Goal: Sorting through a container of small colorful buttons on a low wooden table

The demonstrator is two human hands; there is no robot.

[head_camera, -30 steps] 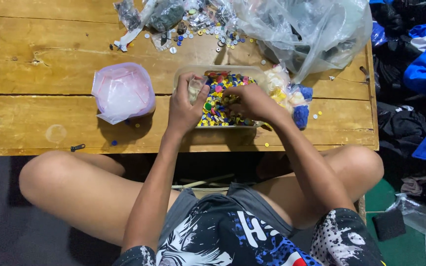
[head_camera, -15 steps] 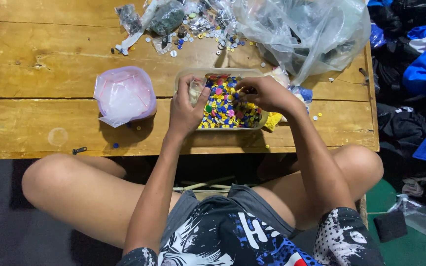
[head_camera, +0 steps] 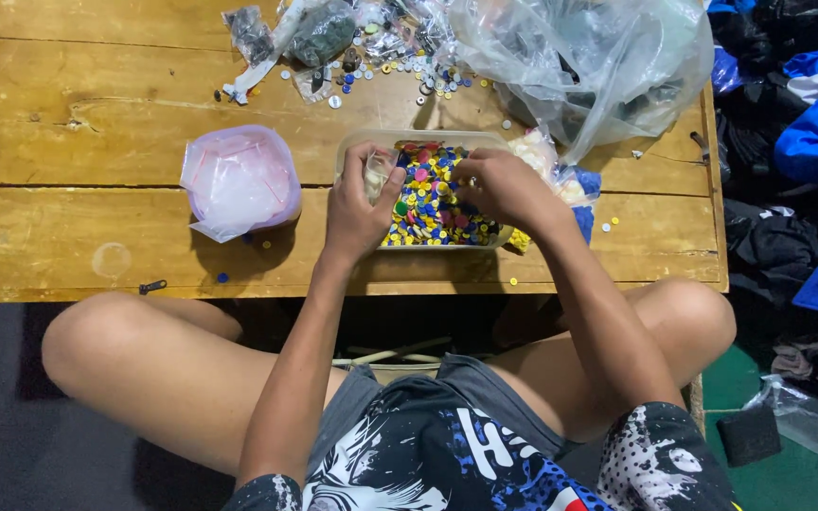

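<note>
1. Sat at centre left of the frame on the wooden worktop (head_camera: pixel 68 218): a pink-tinted plastic bag (head_camera: pixel 240 180), untouched.
2. Rested at the left rim of the clear tray (head_camera: pixel 357 142), frame centre: left hand (head_camera: pixel 357 213), grip pinching a small clear bag (head_camera: pixel 375 175).
3. Filled that tray: coloured buttons (head_camera: pixel 428 208).
4. Dipped into the buttons from the right: right hand (head_camera: pixel 499 187), fingers curled; grip state could not be told.
5. Lay at upper right: a large clear bag (head_camera: pixel 589 61).
</note>
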